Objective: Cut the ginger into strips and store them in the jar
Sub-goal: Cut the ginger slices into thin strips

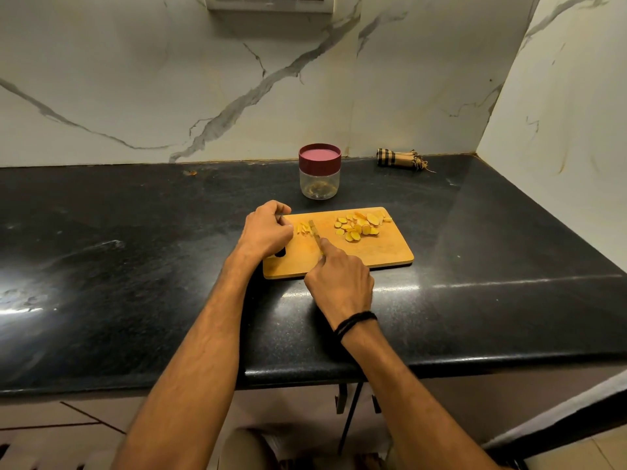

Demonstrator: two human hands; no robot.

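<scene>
Slices (pixel 358 227) lie heaped near the board's (pixel 383 256) far right corner, as yet uncut; a few strips (pixel 304 228) sit by its left edge. The lidded jar (pixel 319 171) stands beyond the far edge. Right hand (pixel 341 283) grips the knife (pixel 315 234), forefinger along the blade; left hand (pixel 268 232) curls beside the strips, grip unclear.

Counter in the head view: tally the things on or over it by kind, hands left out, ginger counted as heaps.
Cutting board: 1
Knife: 1
Jar: 1
Folded cloth: 1
Heap of ginger slices: 1
Heap of ginger strips: 1
Total: 6
</scene>
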